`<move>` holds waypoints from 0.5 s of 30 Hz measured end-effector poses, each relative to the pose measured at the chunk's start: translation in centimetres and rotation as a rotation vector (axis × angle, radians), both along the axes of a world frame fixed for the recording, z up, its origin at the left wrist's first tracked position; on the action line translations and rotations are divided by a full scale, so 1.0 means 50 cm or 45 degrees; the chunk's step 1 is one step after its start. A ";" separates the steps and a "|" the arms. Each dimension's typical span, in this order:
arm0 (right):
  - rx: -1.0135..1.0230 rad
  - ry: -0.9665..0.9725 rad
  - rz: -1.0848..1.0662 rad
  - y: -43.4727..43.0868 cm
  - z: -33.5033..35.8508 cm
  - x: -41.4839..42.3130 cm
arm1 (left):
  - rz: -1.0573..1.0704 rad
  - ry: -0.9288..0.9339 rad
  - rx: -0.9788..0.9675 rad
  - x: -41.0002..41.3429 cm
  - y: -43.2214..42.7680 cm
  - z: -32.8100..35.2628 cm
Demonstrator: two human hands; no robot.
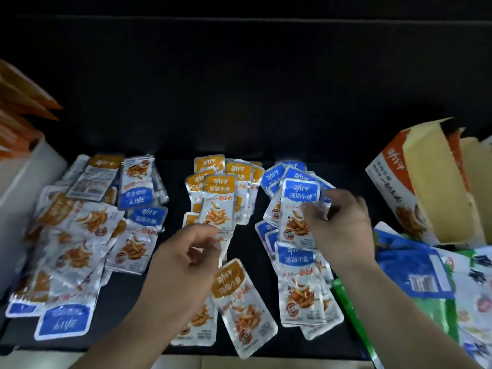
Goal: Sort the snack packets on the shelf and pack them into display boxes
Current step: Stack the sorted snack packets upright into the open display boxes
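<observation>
Status: sorting is well under way; packing not begun, as far as can be seen.

- Shelf (175, 182): two sorted groups. Orange-topped packets (237, 174) lie fanned in the middle; blue-topped packets (300, 278) lie just to their right.
- Mixed heap (80, 235) at the left holds both colours, overlapping, some face down. Judged the largest part of the sorting left.
- Left hand (183, 259): grip pinches the lower edge of one orange packet (218, 206) over the orange group.
- Right hand (343, 222): grip pinches one blue packet (298, 209) by its side edge, over the blue group.
- Display box (415, 187) stands open at the far right, tilted; the inside that shows is bare cardboard, no packets seen in it.
- Larger bags (415, 270) are piled in front of the box, unsorted.

Remaining, by judgement: clear the heap, then load both groups into boxes.
</observation>
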State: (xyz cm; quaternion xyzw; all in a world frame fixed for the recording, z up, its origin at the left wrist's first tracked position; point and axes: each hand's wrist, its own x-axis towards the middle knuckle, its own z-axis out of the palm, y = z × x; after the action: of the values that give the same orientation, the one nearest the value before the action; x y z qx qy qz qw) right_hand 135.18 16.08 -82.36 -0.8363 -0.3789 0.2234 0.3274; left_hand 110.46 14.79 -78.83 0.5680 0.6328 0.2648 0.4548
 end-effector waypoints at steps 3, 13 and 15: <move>0.114 -0.292 0.084 -0.004 0.011 -0.020 | 0.022 0.015 -0.044 -0.029 -0.008 -0.008; 0.196 0.161 0.917 -0.001 0.044 -0.305 | -0.050 0.454 0.253 -0.218 -0.058 -0.051; 0.209 0.185 0.979 0.002 0.033 -0.344 | -0.009 0.736 0.428 -0.278 -0.052 -0.057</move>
State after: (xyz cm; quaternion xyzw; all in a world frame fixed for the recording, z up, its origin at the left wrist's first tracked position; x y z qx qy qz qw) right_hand 117.98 16.18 -80.71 -0.5864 -0.6568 0.3573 0.3115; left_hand 96.55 12.18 -81.68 0.6889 0.6811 0.1917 0.1574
